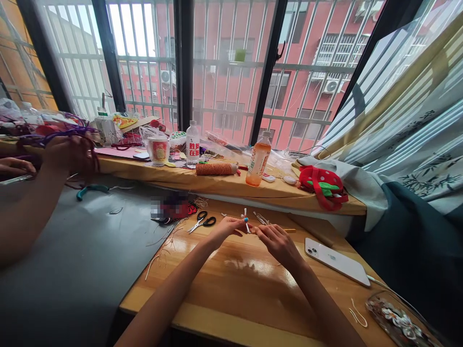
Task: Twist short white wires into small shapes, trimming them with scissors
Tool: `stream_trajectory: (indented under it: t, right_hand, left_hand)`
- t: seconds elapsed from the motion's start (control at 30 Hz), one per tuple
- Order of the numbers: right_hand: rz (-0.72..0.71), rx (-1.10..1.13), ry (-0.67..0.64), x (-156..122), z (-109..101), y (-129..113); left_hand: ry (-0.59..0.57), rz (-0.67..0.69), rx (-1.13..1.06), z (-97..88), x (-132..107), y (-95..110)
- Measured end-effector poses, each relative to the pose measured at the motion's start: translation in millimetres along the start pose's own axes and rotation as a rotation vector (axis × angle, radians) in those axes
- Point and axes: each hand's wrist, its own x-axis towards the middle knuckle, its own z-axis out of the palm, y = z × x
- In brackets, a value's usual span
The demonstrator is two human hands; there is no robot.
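Note:
Both my hands meet over the far part of a wooden table (231, 284). My left hand (226, 227) is closed in a pinch on a small white craft piece with a blue bead (246, 218). My right hand (277, 240) is curled beside it, fingertips touching the same piece and a thin orange stick (289, 230). Black-handled scissors (202, 221) lie just left of my left hand. Thin metal wire bits (261, 219) lie just beyond my fingers.
A white phone (336, 260) lies face down at the right. On the window ledge stand an orange drink bottle (258, 161), a spool of orange thread (216, 168), a water bottle (192, 142) and a red strawberry pouch (321, 185). Another person's hands (68, 154) work purple strands at the left.

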Motion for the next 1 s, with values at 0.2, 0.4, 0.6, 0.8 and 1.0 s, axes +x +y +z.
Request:
stream_trajectory:
  t: [0.2, 0.4, 0.6, 0.8, 1.0]
  right_hand:
    - [-0.054, -0.057, 0.033, 2, -3, -3]
    - [-0.11, -0.044, 0.028, 4, -1, -8]
    - [-0.101, -0.043, -0.015, 8, 1, -15]
    - [-0.133, -0.064, -0.032, 9, 2, -17]
    - [-0.135, -0.061, -0.032, 6, 4, -16]
  left_hand:
    - [0.155, -0.18, 0.217, -11.8, 9, -10]
    - [0.193, -0.019, 0.205, -8.6, 7, -6]
    - [0.165, 0.07, 0.32, -11.3, 7, -8]
    - [0.246, 0.103, 0.331, -11.4, 6, -6]
    - [0.275, 0.163, 0.278, -7.6, 2, 3]
